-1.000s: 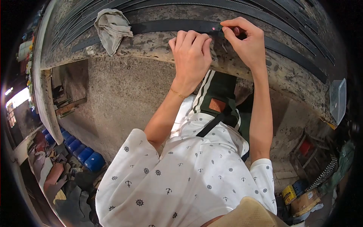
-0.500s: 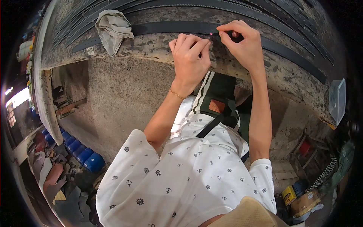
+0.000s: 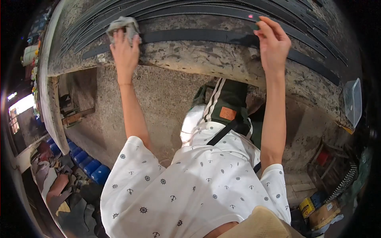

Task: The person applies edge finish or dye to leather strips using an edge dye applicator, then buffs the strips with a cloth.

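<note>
The left hand (image 3: 125, 51) has swung out to clutch the grey rag (image 3: 123, 24), while the right hand (image 3: 274, 43), fingers flat and together, pins the black leather strap (image 3: 190, 35) against the workbench (image 3: 206, 61).

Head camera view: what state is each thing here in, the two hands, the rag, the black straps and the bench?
left hand: fingers closed over the rag.
rag: crumpled, on the bench, gripped.
right hand: open, fingertips pressing the nearest strap.
nearest strap: lying flat along the bench edge.
other straps: flat, laid side by side.
workbench: stained and worn.
</note>
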